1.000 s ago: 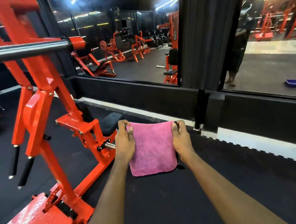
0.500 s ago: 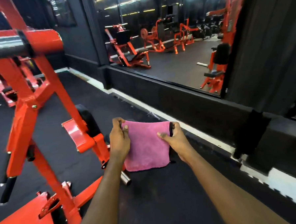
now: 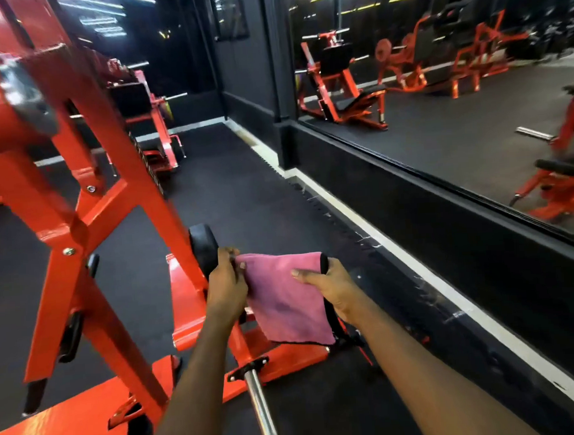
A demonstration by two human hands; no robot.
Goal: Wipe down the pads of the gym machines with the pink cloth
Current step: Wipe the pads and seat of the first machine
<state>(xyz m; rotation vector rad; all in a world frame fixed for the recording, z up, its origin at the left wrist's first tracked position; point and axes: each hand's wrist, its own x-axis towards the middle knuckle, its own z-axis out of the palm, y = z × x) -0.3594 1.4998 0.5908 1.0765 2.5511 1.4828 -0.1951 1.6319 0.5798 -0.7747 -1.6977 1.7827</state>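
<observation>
- Fingers [image 3: 228, 257] of the left hand [image 3: 228, 288] curl tight round the upper left corner of the pink cloth [image 3: 285, 299].
- At its right edge, the right hand [image 3: 334, 291] grips it too, thumb laid across the fabric.
- It hangs draped over a black pad [image 3: 324, 262], just beside the red machine frame [image 3: 138, 205].
- Below them a chrome bar [image 3: 260, 408] juts out.

No text, label, brand or number can be read (the view is blurred throughout).
</observation>
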